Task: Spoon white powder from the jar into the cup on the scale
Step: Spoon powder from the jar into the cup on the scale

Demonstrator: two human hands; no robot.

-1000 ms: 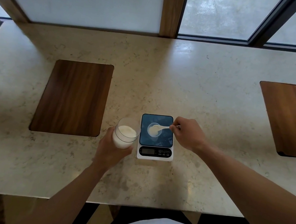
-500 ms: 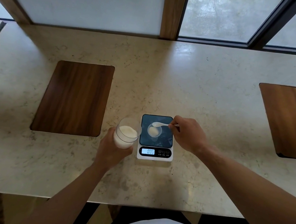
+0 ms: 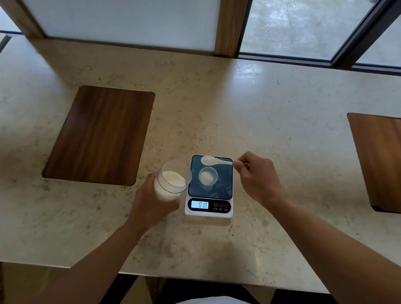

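Note:
A clear jar (image 3: 171, 181) half full of white powder is gripped from below by my left hand (image 3: 151, 205), tilted slightly and held just left of the scale (image 3: 211, 187). On the scale's dark platform stands a small clear cup (image 3: 208, 176) with a little white powder inside. My right hand (image 3: 258, 178) pinches the handle of a white plastic spoon (image 3: 212, 160). The spoon's bowl hovers above the platform's far edge, beyond the cup. The lit display (image 3: 199, 204) shows digits.
Two dark wooden boards are inset in the pale stone counter (image 3: 274, 126), one at the left (image 3: 102, 133) and one at the far right (image 3: 396, 165). Windows and a wooden post (image 3: 231, 15) run along the counter's far edge. The near edge lies just before my body.
The spoon has lifted out of the cup and moved away towards the far edge of the scale. The scale's display has lit up and its reading has risen. The jar stays in place.

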